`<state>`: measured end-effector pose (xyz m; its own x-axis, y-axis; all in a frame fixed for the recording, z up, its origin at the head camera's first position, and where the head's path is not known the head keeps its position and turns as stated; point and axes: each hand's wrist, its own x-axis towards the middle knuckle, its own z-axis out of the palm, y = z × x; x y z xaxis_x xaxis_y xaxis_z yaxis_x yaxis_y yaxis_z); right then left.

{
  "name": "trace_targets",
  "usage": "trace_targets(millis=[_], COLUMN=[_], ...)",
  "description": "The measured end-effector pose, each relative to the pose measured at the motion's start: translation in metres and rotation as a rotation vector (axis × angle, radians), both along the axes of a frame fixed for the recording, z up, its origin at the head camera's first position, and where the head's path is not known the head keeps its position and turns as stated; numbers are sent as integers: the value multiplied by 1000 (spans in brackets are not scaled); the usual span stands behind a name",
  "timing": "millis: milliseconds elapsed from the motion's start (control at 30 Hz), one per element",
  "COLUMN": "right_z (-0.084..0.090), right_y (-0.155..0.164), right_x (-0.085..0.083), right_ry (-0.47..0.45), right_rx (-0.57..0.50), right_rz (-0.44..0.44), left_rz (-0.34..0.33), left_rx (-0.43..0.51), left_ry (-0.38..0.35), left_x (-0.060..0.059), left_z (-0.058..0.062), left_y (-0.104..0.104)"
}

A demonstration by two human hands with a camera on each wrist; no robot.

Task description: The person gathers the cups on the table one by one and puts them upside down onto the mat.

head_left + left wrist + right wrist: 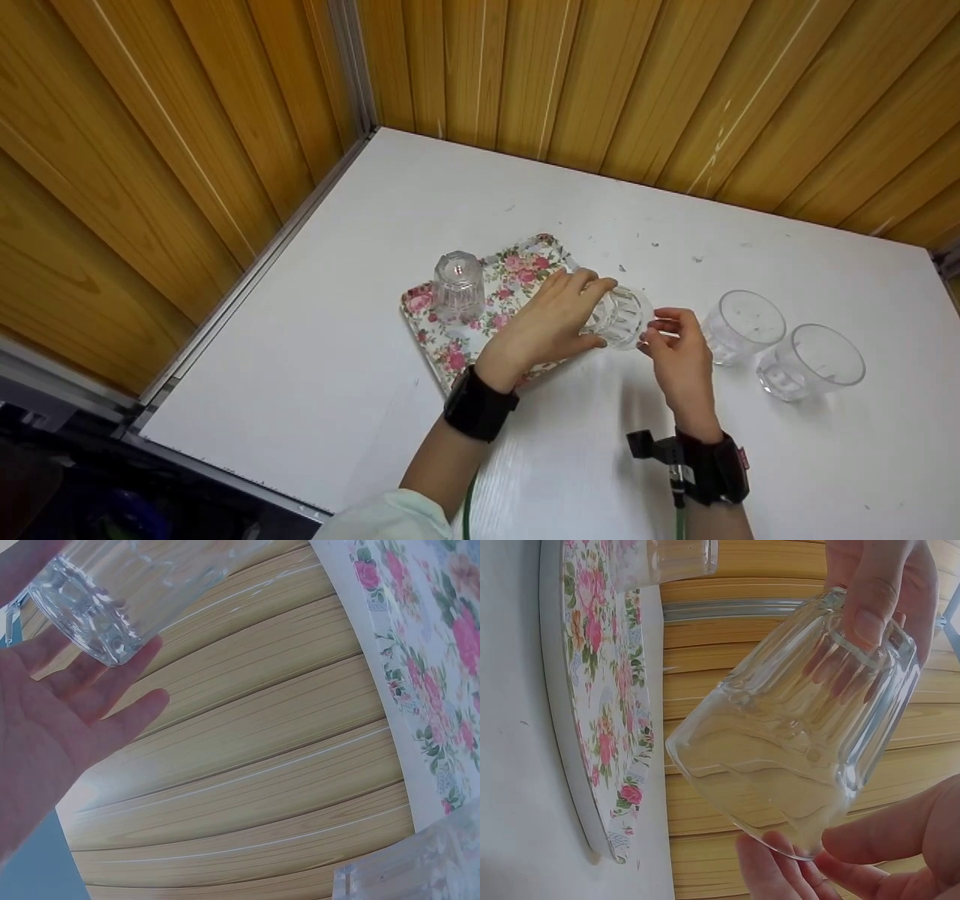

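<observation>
A clear, faceted drinking glass (622, 319) is held between both hands above the table, tilted on its side with its rim toward the right hand. My left hand (544, 319) grips its thick base, thumb on one side and fingers on the other, as the right wrist view shows. At the rim, my right hand (900, 840) pinches the edge between thumb and fingers. Beneath and left of the hands lies a floral tray (517, 270), partly covered by the left hand. A second drinking glass (459, 289) stands upside down on the tray's left part.
Two more clear glasses, a nearer one (810, 364) and a farther one (742, 330), stand mouth up side by side on the white table (300, 360), right of the right hand. Wood-patterned walls (600, 82) border the table's back and left.
</observation>
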<state>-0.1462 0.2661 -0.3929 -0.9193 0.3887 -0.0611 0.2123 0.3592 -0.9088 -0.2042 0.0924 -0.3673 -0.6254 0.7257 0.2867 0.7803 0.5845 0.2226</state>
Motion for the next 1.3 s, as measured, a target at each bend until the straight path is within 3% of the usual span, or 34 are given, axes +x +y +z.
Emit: trace_targets(millis=[1300], right_z=[-6], right_y=[-4], right_x=[0], right_ry=[-15], right_rx=[29], right_rz=[62], left_rz=[-34], left_rx=[57], left_ry=[25], left_x=[2], left_z=[0], left_y=[-1])
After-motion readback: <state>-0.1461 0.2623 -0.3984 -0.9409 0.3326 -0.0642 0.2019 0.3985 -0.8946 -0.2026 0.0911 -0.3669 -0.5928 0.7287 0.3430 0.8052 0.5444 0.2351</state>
